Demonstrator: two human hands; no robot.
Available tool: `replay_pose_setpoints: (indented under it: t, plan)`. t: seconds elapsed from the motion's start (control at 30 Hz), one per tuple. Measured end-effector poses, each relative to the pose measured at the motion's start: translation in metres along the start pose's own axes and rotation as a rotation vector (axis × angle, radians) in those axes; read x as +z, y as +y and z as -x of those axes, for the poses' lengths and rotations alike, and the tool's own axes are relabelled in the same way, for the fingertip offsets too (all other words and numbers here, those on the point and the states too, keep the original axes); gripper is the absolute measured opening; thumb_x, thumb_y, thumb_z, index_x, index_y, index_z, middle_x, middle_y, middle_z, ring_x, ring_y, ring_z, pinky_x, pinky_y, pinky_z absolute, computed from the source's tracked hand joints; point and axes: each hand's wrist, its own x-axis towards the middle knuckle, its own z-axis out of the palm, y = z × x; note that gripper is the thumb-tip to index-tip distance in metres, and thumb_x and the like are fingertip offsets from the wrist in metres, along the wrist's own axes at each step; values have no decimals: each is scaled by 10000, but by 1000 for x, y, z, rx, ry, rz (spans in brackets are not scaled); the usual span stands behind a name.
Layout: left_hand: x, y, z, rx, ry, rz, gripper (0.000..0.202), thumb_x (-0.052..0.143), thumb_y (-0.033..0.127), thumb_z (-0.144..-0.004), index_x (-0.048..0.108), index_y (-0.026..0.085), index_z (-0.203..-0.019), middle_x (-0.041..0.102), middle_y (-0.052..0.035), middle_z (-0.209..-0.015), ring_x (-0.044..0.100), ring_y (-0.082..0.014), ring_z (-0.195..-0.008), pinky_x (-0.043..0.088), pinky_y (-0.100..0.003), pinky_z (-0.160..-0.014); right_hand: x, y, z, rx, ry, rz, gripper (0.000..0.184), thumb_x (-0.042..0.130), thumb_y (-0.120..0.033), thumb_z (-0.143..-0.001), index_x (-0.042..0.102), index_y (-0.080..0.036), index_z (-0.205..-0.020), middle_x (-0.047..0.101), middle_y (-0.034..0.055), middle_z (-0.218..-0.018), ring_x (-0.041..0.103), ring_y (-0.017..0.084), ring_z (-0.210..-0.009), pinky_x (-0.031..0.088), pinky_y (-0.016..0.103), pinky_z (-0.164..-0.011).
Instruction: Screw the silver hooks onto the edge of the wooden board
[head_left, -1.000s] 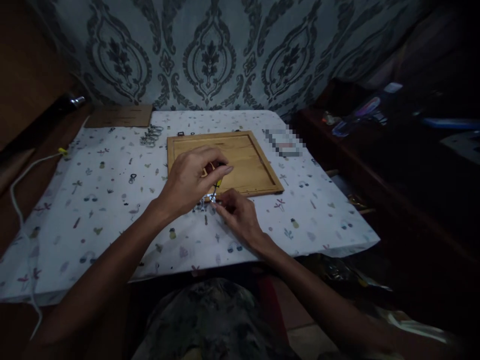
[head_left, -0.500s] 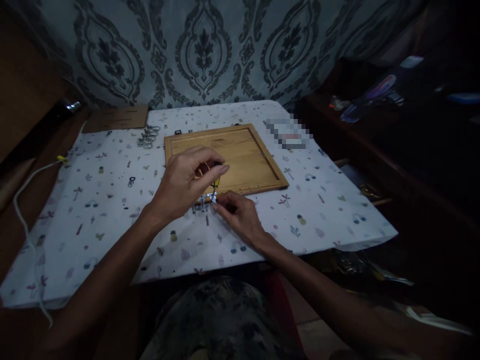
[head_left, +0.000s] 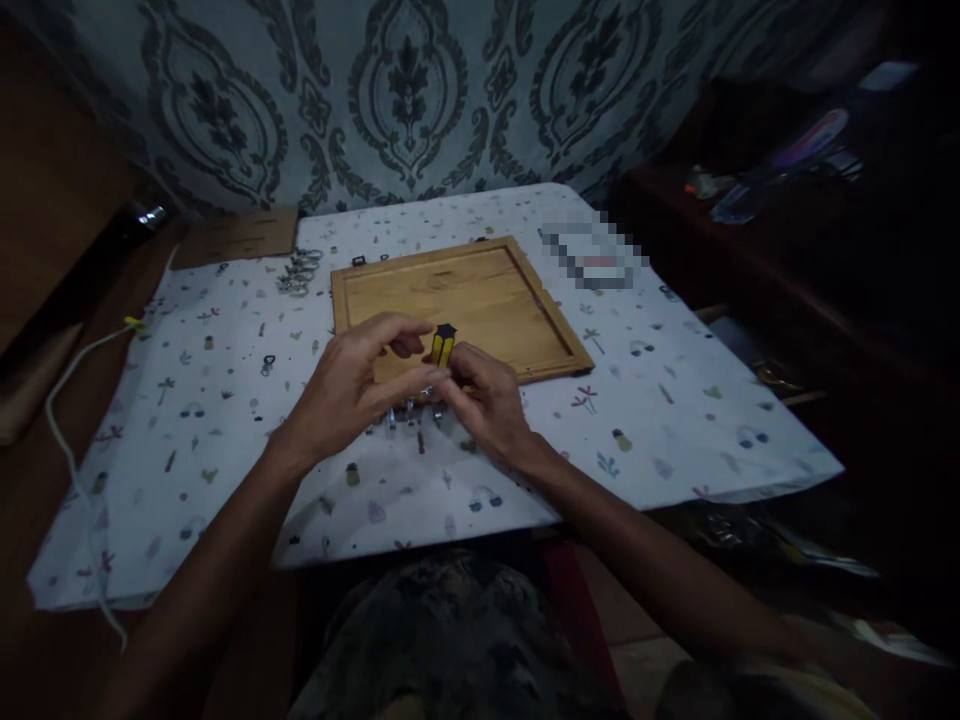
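A screwdriver (head_left: 443, 347) with a black and yellow handle stands nearly upright at the near edge of a framed wooden panel (head_left: 457, 295). My right hand (head_left: 487, 400) is closed around the lower part of it, thumb and fingers pinched together. Just left of the handle, my left hand (head_left: 349, 385) has thumb and index finger apart, the thumb close to the screwdriver's lower end. Small shiny metal hinges (head_left: 409, 412) sit at the panel's near edge, partly under my fingers. The screwdriver's tip is hidden.
Several metal hinge pieces (head_left: 298, 272) lie in a pile left of the panel, by a cardboard sheet (head_left: 236, 237). A blurred-out flat object (head_left: 592, 255) rests at the back right. A white cable (head_left: 64, 440) runs down the left side of the patterned tablecloth (head_left: 255, 480).
The left fingers have come off the top of the screwdriver and spread. My right hand has risen from the metal piece to the screwdriver. The view has shifted slightly.
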Motion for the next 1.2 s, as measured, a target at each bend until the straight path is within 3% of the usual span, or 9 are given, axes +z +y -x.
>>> replay_pose_setpoints:
  t: [0.13, 0.27, 0.5, 0.77, 1.2]
  plan:
    - [-3, -20, 31, -82, -175, -280, 592, 641, 666, -885, 642, 204, -1254, 676, -99, -1136, 616, -293, -1067, 512, -427, -863, 2, 6, 2, 111, 39, -66, 182, 622, -334, -963, 637, -187, -856, 611, 15, -763, 570, 144, -681, 465, 285, -622]
    - [6, -31, 51, -149, -242, -412, 543, 642, 631, -901, 637, 207, -1240, 660, -101, -1195, 586, -311, -1115, 485, -479, -942, 5, 11, 4, 187, 54, -141, 211, 632, -393, -954, 662, -189, -908, 619, 21, -804, 585, 141, -692, 484, 277, -603]
    - [22, -33, 56, -151, -169, -444, 423, 611, 557, -953, 651, 228, -1215, 682, -77, -1149, 601, -291, -1098, 464, -464, -944, 3, 10, 4, 218, 32, -135, 219, 623, -410, -953, 658, -203, -891, 609, 17, -805, 579, 136, -690, 493, 277, -587]
    - [25, -32, 56, -202, -167, -459, 346, 716, 451, -913, 692, 212, -1162, 703, -66, -1116, 629, -282, -1068, 448, -463, -944, 3, 8, 4, 210, 38, -145, 171, 623, -366, -951, 666, -202, -937, 634, 19, -808, 622, 148, -718, 489, 280, -605]
    - [29, -29, 55, -221, -147, -474, 316, 726, 444, -907, 698, 213, -1121, 697, -64, -1069, 625, -275, -1040, 441, -459, -923, 3, 5, 3, 231, 35, -154, 219, 615, -407, -952, 641, -204, -874, 599, 5, -757, 595, 135, -671, 481, 281, -576]
